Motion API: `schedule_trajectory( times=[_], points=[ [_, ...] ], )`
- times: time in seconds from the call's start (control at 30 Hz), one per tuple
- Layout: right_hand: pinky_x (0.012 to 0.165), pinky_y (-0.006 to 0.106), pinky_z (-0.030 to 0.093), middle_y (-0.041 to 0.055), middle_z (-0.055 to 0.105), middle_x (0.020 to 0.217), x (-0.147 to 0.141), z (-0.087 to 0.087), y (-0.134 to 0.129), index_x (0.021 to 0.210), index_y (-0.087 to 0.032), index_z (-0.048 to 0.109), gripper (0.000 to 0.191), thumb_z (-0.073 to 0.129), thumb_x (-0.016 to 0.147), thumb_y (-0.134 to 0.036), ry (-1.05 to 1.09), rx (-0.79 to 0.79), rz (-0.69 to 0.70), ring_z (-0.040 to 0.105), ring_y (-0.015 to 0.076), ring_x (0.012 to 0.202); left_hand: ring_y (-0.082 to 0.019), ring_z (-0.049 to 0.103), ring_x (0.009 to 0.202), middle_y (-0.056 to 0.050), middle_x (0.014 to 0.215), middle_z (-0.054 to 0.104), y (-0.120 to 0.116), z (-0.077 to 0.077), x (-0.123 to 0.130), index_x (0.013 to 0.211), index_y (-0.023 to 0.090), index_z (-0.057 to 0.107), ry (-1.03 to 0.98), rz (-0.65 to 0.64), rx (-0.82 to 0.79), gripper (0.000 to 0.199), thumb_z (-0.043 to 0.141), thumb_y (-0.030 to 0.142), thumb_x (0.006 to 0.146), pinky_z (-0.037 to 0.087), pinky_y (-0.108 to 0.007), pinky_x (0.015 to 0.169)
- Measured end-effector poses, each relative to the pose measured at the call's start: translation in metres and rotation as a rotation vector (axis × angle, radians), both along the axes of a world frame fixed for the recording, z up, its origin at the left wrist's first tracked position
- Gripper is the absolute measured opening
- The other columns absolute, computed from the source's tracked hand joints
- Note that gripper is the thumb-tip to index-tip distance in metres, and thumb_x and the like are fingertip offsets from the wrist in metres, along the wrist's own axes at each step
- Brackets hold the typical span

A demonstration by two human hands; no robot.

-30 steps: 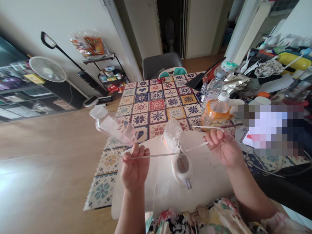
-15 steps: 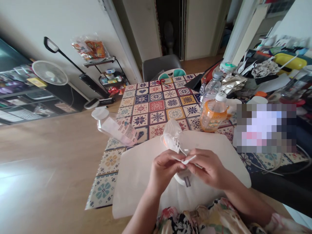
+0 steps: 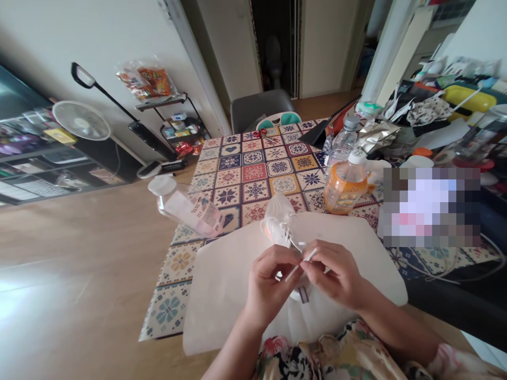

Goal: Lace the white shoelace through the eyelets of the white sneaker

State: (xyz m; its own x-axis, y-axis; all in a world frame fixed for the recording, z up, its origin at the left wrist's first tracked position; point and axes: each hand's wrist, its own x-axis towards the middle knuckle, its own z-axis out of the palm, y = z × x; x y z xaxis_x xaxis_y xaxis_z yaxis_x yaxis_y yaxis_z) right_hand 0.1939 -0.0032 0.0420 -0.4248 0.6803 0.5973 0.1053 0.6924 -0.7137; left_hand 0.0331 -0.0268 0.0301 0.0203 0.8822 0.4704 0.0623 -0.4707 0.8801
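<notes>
A white sneaker (image 3: 278,214) lies on a white mat (image 3: 225,285) in front of me, its toe pointing away; my hands cover part of its heel end. A thin white shoelace (image 3: 311,255) runs between my fingertips just above the shoe. My left hand (image 3: 271,277) is closed in a pinch on the lace. Opposite it, almost touching, my right hand (image 3: 336,272) pinches the lace between thumb and fingers. More lace shows loose over the shoe's front.
A clear plastic jar (image 3: 190,211) lies on its side on the patterned tablecloth (image 3: 253,171). An orange-wrapped bottle (image 3: 346,184) and a clear bottle (image 3: 343,140) stand right of the shoe. Red-handled scissors (image 3: 261,133) lie at the far end. Clutter and a cable (image 3: 443,274) occupy the right.
The lace between my fingers has turned from a shallow V to a slanting line. My left fingers have shifted slightly and curled more; the shoe stays in place.
</notes>
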Motion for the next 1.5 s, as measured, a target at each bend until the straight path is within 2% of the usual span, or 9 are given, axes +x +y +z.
schedule_trajectory(
  times=[0.3,0.5,0.83,0.97,1.03,1.13,1.2,1.33,1.5],
  points=[
    [0.052,0.02,0.042,-0.0018,0.058,0.074,0.004,-0.009,0.002,0.092,-0.022,0.055,0.005,0.058,0.092,-0.018,0.076,-0.217,-0.183,0.053,0.0103,0.059,-0.012,0.062,0.066,-0.002,0.073,0.068,-0.001,-0.001,-0.001,0.078,0.018,0.068,0.035,0.006,-0.051,0.007,0.071,0.012,0.079,0.051,-0.019,0.059],
    [0.077,0.033,0.05,0.0065,0.064,0.091,0.004,-0.001,0.008,0.094,-0.02,0.059,0.011,0.05,0.092,-0.015,-0.101,-0.069,0.053,0.059,0.019,0.087,-0.011,0.061,0.069,0.0,0.073,0.065,0.0,-0.002,-0.004,0.079,0.018,0.065,0.059,0.11,-0.011,0.006,0.068,0.015,0.083,0.05,-0.018,0.062],
    [0.067,0.031,0.049,0.0062,0.065,0.092,-0.004,-0.014,0.012,0.112,-0.023,0.059,0.024,0.054,0.092,-0.012,-0.06,0.262,-0.064,0.059,0.0173,0.077,-0.011,0.061,0.056,0.0,0.067,0.066,0.002,-0.011,0.0,0.077,0.017,0.064,-0.253,0.083,-0.32,0.021,0.074,0.035,0.08,0.05,-0.021,0.054],
    [0.087,0.039,0.05,0.0062,0.067,0.097,-0.006,-0.015,0.02,0.094,-0.025,0.063,0.006,0.058,0.094,-0.022,0.161,0.031,-0.114,0.062,0.0212,0.096,-0.009,0.061,0.061,0.0,0.071,0.068,0.016,-0.01,-0.009,0.072,0.017,0.06,-0.497,0.071,-0.336,0.023,0.077,0.03,0.077,0.05,-0.018,0.058],
    [0.094,0.045,0.048,0.0052,0.066,0.092,-0.002,-0.019,0.028,0.088,-0.025,0.059,0.013,0.054,0.096,-0.035,0.342,-0.19,-0.11,0.062,0.0233,0.101,-0.011,0.066,0.073,-0.002,0.081,0.072,0.026,-0.01,-0.02,0.073,0.017,0.057,-0.715,0.11,-0.402,0.021,0.075,0.026,0.079,0.054,-0.02,0.068],
    [0.082,0.042,0.053,-0.0025,0.051,0.067,0.012,-0.026,0.041,0.084,-0.027,0.049,0.022,0.051,0.095,-0.046,0.595,-0.494,-0.055,0.061,0.0182,0.071,-0.01,0.066,0.073,0.0,0.075,0.067,0.038,-0.012,-0.043,0.074,0.016,0.054,-0.997,0.172,-0.605,0.015,0.061,0.011,0.086,0.056,-0.023,0.076],
    [0.065,0.034,0.052,-0.0071,0.031,0.056,0.027,-0.031,0.048,0.08,-0.027,0.045,0.025,0.053,0.093,-0.046,0.659,-0.62,-0.001,0.043,0.0133,0.049,-0.004,0.057,0.056,0.006,0.061,0.053,0.041,-0.017,-0.059,0.07,0.016,0.049,-1.107,0.192,-0.606,0.022,0.052,0.002,0.087,0.055,-0.019,0.073],
    [0.041,0.024,0.027,-0.0087,0.015,0.054,0.056,-0.041,0.055,0.077,-0.026,0.041,0.028,0.053,0.093,-0.045,0.658,-0.671,-0.027,0.016,0.0118,0.041,-0.002,0.037,0.042,0.009,0.053,0.037,0.039,-0.033,-0.082,0.062,0.017,0.039,-1.095,0.257,-0.528,0.03,0.058,0.003,0.08,0.035,-0.012,0.043],
    [0.041,0.024,0.022,-0.0089,0.022,0.05,0.062,-0.057,0.05,0.069,-0.024,0.043,0.037,0.057,0.09,-0.05,0.577,-0.693,-0.007,0.018,0.0099,0.04,-0.004,0.032,0.043,0.009,0.053,0.039,0.033,-0.043,-0.087,0.068,0.019,0.042,-0.823,0.371,-0.464,0.031,0.072,0.014,0.075,0.027,-0.013,0.042]
  ],
)
